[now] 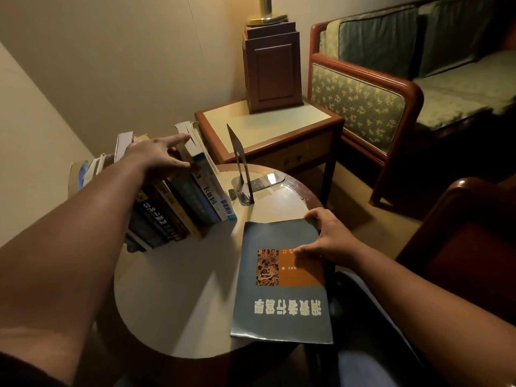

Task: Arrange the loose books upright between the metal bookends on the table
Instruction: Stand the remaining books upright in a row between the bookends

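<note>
Books [178, 202], grey book [282, 300], bookend [237, 155]; lamp [272, 68] behind

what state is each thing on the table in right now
book row: standing, left hand pressing straight fingers on its end book
grey book: flat on table, overhanging the near edge, gripped by right hand
bookend: upright, apart from the row

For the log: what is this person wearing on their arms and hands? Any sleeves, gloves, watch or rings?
Both forearms are bare. The left hand and right hand have no gloves, and no watch, ring or bracelet shows. A dark patch at the lower left corner may be a sleeve.
</note>
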`<state>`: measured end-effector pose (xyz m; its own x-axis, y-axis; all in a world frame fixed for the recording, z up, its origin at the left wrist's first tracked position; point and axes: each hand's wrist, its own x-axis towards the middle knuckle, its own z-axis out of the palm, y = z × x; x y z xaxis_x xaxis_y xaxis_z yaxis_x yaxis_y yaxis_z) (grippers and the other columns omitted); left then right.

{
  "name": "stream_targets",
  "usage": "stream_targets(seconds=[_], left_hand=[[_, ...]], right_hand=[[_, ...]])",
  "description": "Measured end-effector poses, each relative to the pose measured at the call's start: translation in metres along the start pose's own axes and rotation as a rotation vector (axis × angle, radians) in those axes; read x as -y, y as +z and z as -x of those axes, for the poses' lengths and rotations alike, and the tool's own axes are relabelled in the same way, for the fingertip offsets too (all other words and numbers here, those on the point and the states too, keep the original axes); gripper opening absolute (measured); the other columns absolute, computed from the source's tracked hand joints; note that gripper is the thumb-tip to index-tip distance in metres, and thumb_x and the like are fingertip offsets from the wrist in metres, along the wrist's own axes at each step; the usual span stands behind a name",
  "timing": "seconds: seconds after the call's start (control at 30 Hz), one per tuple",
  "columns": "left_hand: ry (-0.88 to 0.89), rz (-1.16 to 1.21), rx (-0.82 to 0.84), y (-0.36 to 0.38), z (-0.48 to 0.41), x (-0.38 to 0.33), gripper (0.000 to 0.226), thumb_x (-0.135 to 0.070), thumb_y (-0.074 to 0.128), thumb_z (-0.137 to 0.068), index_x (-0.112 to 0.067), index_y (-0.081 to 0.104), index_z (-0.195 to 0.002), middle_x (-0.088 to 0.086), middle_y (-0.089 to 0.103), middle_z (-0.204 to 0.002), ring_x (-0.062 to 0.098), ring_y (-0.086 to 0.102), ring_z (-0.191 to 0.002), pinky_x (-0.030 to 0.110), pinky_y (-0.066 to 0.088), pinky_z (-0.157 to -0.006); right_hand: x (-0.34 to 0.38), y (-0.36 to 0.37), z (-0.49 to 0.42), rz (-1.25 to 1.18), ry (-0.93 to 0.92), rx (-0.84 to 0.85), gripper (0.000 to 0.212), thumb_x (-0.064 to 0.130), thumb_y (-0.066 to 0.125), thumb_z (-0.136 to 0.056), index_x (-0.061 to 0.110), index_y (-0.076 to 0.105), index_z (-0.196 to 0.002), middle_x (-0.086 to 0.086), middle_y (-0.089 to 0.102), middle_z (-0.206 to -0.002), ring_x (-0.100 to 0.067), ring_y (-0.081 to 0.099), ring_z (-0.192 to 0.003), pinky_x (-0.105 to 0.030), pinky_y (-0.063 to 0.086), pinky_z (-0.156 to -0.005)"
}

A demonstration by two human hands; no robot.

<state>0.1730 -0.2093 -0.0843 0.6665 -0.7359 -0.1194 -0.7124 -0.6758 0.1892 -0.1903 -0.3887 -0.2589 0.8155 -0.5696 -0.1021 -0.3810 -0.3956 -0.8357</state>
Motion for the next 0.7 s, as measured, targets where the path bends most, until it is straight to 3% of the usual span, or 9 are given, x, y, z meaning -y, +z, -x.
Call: stream_targets(seconds=[0.13, 0.37, 0.57, 0.7], left_hand=[[-0.001, -0.021, -0.004, -0.001, 0.000, -0.001, 0.077, -0.057, 0.065, -0.085, -0.056, 0.020, -0.148, 0.005, 0.049, -0.149, 0.036, 0.044, -0.135, 0.051, 0.039, -0.106], [0.010, -0.046, -0.020, -0.001, 0.003, -0.002, 0.077, -0.061, 0.064, -0.084, -0.057, 0.021, -0.147, 0.002, 0.053, -0.145, 0.033, 0.047, -0.133, 0.048, 0.040, -0.106], [0.004, -0.037, 0.004, -0.001, 0.003, 0.000, 0.080, -0.063, 0.063, -0.082, -0.057, 0.017, -0.147, 0.003, 0.050, -0.148, 0.035, 0.045, -0.134, 0.051, 0.040, -0.106], [-0.005, -0.042, 0.000, 0.000, 0.002, -0.001, 0.079, -0.062, 0.063, -0.083, -0.056, 0.017, -0.148, 0.003, 0.048, -0.150, 0.035, 0.043, -0.136, 0.052, 0.038, -0.108]], right_hand=[[0.007, 0.006, 0.005, -0.121, -0.045, -0.104, 0.076, 0.030, 0.095, -0.062, 0.032, 0.051, -0.124, 0.001, 0.046, -0.127, -0.016, 0.051, -0.118, -0.031, 0.054, -0.093], [0.058, -0.013, -0.001, -0.135, -0.326, -0.268, 0.048, 0.021, 0.088, -0.073, 0.019, 0.064, -0.115, -0.002, 0.051, -0.123, -0.011, 0.058, -0.101, -0.016, 0.056, -0.064], [0.098, -0.037, -0.008, -0.016, -0.518, -0.538, 0.036, 0.026, 0.088, -0.072, 0.018, 0.072, -0.104, 0.000, 0.059, -0.112, -0.012, 0.063, -0.095, -0.028, 0.059, -0.070], [0.113, -0.043, -0.009, 0.003, -0.578, -0.683, 0.029, 0.027, 0.084, -0.078, 0.014, 0.072, -0.100, -0.001, 0.058, -0.109, -0.007, 0.059, -0.097, -0.019, 0.056, -0.073]])
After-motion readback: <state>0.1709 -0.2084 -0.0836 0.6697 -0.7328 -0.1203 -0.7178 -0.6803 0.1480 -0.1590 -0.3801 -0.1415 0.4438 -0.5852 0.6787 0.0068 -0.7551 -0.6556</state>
